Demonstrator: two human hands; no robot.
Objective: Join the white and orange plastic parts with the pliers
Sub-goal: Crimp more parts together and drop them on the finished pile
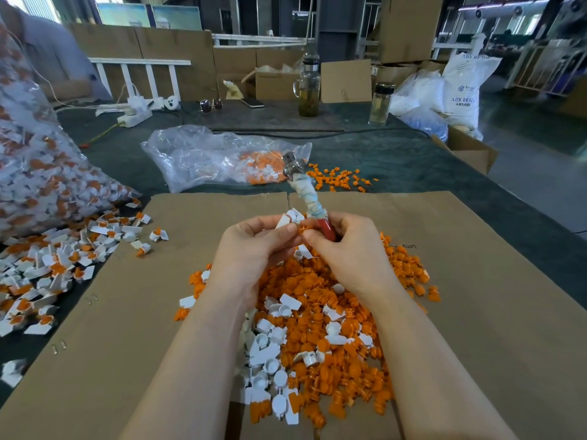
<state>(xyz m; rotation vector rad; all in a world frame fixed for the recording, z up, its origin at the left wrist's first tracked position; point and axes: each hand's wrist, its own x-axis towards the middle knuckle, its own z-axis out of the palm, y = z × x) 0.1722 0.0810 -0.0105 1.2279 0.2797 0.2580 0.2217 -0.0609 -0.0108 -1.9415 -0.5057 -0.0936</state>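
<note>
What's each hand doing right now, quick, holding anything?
Left hand: pinching a white plastic part between its fingertips.
Right hand: gripping the pliers by the handle, fingertips also pinching an orange part.

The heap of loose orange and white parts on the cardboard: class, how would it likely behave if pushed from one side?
The heap would probably spread, not slide whole: the pieces lie loose. Small plastic parts likely feel light. Round orange ones may roll across the flat cardboard.
</note>
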